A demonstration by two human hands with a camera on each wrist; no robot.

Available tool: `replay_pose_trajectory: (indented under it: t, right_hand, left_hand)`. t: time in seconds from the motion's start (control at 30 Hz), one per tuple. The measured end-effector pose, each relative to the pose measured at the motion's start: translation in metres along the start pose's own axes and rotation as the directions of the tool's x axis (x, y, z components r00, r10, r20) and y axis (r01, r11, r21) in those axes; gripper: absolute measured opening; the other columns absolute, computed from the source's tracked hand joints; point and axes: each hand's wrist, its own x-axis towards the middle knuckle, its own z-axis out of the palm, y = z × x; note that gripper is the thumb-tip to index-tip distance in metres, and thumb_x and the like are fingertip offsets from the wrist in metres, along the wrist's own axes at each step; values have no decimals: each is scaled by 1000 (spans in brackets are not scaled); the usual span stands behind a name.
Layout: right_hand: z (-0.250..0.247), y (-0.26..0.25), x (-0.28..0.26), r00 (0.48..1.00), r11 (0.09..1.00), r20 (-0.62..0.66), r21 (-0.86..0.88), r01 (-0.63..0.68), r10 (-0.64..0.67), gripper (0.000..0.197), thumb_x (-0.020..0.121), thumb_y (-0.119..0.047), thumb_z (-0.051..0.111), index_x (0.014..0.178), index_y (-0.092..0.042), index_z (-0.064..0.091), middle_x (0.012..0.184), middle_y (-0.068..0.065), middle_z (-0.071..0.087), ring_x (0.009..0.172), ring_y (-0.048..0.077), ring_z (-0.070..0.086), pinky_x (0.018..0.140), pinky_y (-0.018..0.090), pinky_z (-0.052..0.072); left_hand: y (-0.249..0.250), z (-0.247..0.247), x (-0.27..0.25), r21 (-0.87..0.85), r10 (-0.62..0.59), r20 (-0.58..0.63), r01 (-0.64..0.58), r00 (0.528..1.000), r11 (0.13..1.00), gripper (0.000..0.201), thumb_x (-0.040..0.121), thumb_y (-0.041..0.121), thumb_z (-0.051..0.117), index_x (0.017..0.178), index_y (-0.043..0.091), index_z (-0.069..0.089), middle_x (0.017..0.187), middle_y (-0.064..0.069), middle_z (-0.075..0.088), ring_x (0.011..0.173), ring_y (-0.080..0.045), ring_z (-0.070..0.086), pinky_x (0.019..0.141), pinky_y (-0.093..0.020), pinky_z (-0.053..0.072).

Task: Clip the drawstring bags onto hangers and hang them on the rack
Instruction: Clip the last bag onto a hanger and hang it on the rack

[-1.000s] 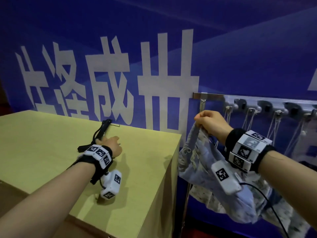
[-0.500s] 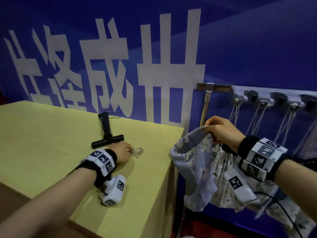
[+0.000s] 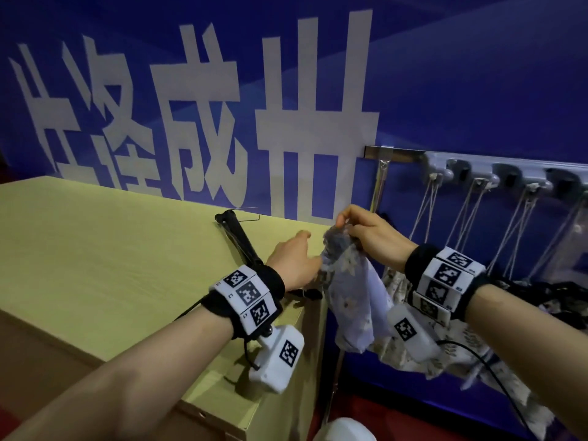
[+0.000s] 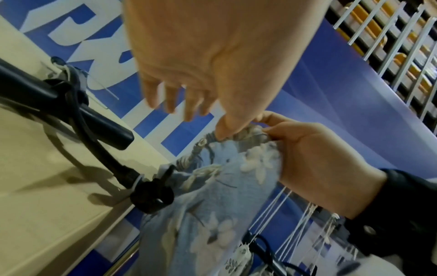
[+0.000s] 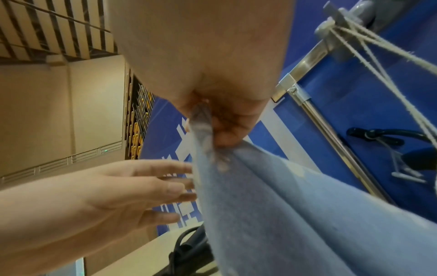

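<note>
Both hands have converged at the tabletop corner since the earlier frame.
Right hand pinches the bag rim; left hand, fingers spread, touches it. One clip of the hanger seems attached; a loose pinch could drop the rim.

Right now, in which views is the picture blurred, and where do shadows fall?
Right wrist view: the light blue floral cloth bag is soft and out of focus. Left wrist view: the black plastic hanger casts dark shadows on the pale yellow table. Head view: mostly sharp.
</note>
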Motion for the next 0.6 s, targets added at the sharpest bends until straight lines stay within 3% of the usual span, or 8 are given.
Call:
replay_pose_trajectory:
  t: [0.07, 0.13, 0.23, 0.27, 0.33, 0.43, 0.5, 0.6]
  right_hand:
    - [-8, -6, -3, 1000, 999, -12, 39, 27, -27, 17, 79, -6, 41, 81, -17, 55, 72, 1, 52, 65, 12, 46, 62, 26, 37]
    - [-16, -12, -7, 999, 994, -35, 98, 39, -35, 14, 72, -8, 42, 75, -16, 53, 69, 4, 50, 62, 12, 45, 58, 25, 37]
    - [-29, -18, -11, 1000, 984, -29, 177, 12, -7, 14, 70, -7, 41, 71, -13, 53, 61, 1, 49, 56, 10, 46, 54, 20, 40]
    - [-33, -18, -11, 1000, 992, -22, 128, -17, 20, 15, 69, -9, 41, 70, -14, 54, 62, 0, 50, 58, 11, 46, 57, 22, 40]
    - [-43, -16, -11, 995, 978, -32, -186, -98, 93, 17, 76, -14, 44, 73, -20, 60, 71, -3, 57, 67, 13, 50, 66, 29, 40]
    - [-45, -18, -10, 990, 740, -18, -663, -116, 139, 22, 89, -11, 50, 105, -20, 63, 104, 0, 54, 93, 17, 52, 80, 28, 43]
    - [-31, -27, -6, 989, 725, 74, -688, -40, 126, 29, 90, -13, 53, 118, -17, 61, 115, 2, 53, 102, 16, 50, 84, 26, 41]
    - [7, -38, 5, 968, 751, 234, -654, 85, 94, 30, 91, -19, 57, 120, -21, 61, 125, 0, 58, 109, 15, 53, 86, 26, 41]
  left_hand:
    - [7, -1, -1, -201, 94, -60, -104, 994, 974, 67, 93, 24, 56, 148, 19, 19, 153, -8, 33, 138, -26, 36, 109, -35, 34]
    - [12, 2, 4, -243, 157, -51, -165, 986, 956, 68, 90, 18, 60, 147, 22, 22, 152, -8, 34, 138, -25, 35, 110, -36, 33]
    - [16, 15, 12, -216, 241, -52, -247, 969, 945, 33, 88, 14, 56, 121, 12, 55, 123, -11, 61, 115, -29, 55, 96, -41, 47]
    - [21, 19, 11, -228, 243, -46, -247, 969, 942, 22, 89, 13, 53, 108, 8, 60, 111, -13, 65, 106, -31, 59, 90, -40, 48]
    - [30, 31, 7, -266, 264, -5, -255, 965, 930, 18, 91, 12, 47, 99, 7, 62, 103, -15, 67, 98, -32, 62, 82, -37, 49]
    - [39, 49, -1, -230, 322, 106, -292, 941, 929, 16, 94, 12, 45, 96, 9, 60, 101, -18, 67, 96, -33, 62, 76, -35, 48]
    - [36, 58, -2, -193, 296, 140, -267, 945, 944, 13, 94, 11, 45, 90, 8, 57, 92, -21, 63, 96, -38, 61, 69, -35, 44]
    - [24, 64, 5, -105, 195, 190, -178, 962, 978, 20, 95, 6, 41, 100, 0, 59, 85, -18, 57, 95, -35, 59, 68, -35, 43]
